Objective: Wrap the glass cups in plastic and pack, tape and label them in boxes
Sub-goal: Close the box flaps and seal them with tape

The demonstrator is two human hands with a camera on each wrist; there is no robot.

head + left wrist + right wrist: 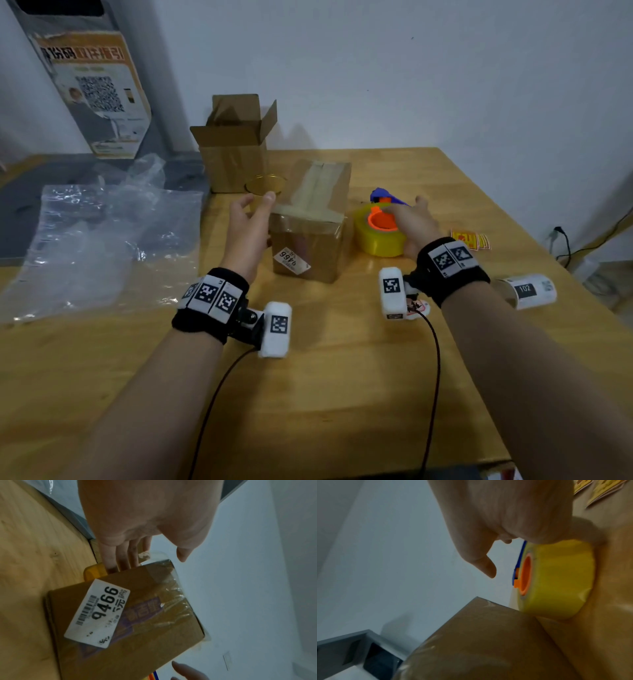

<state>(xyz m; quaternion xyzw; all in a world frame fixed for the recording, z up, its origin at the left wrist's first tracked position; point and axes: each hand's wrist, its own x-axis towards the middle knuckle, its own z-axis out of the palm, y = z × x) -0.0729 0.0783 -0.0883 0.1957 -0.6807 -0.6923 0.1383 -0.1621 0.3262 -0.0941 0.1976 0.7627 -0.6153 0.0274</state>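
A taped cardboard box [310,222] with a white 9466 label [97,614] stands mid-table. My left hand [257,204] is at its left side with fingers [120,557] straight along the far face and the thumb apart over the top edge, holding nothing. An amber glass cup [265,185] stands just behind that hand, in front of an open empty-looking box [236,147]. My right hand [406,216] lies over the yellow tape roll [378,236] with orange core and blue handle [385,196]. Its fingers curl over the roll's rim [556,574]; the thumb sticks out free.
Crumpled clear plastic sheets [102,233] cover the table's left part. A roll of white labels [529,291] lies near the right edge, red-yellow stickers [471,240] beyond it. Bare wood [325,394] lies in front of the box.
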